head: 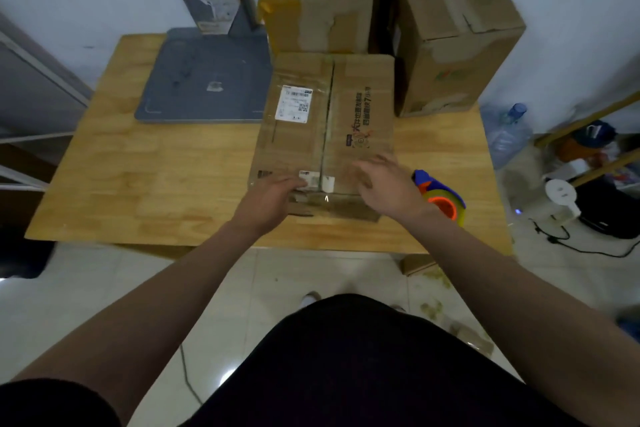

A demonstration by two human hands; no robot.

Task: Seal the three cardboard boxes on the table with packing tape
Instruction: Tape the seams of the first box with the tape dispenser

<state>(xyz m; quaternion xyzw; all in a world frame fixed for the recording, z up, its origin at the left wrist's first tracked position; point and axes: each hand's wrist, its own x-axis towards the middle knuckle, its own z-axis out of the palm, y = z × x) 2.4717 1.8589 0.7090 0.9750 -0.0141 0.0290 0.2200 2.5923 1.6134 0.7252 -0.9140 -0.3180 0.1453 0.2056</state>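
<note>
**Both hands on the near box, tape within reach**

The near box point(325, 121) sits mid-desk, its front face close to the near edge of the desk point(156, 177). Its two top flaps are closed, and a dark seam point(328, 107) runs away from the person. The left hand point(277, 194) lies with straight fingers on the box's near top edge, just left of the seam, and grasps nothing. The right hand point(384, 184) is spread and relaxed over the right flap. It is blurred, so I cannot tell whether it presses or only hovers.

The tape dispenser point(440, 199), blue and orange, rests on the desk just right of the box, toward the near right corner, and neither hand holds it. The back left box point(318, 0) and the back right box point(450, 28) stand along the far edge.

The sheen leaves it unclear whether clear tape already covers the seam. The step looks like levelling the flaps before taping. To do it well, let the left hand pin both flaps flush. Take the dispenser in the right hand and start the strip on the front face, below the edge. Draw it straight along the seam and over the far side, then rub it flat.
</note>
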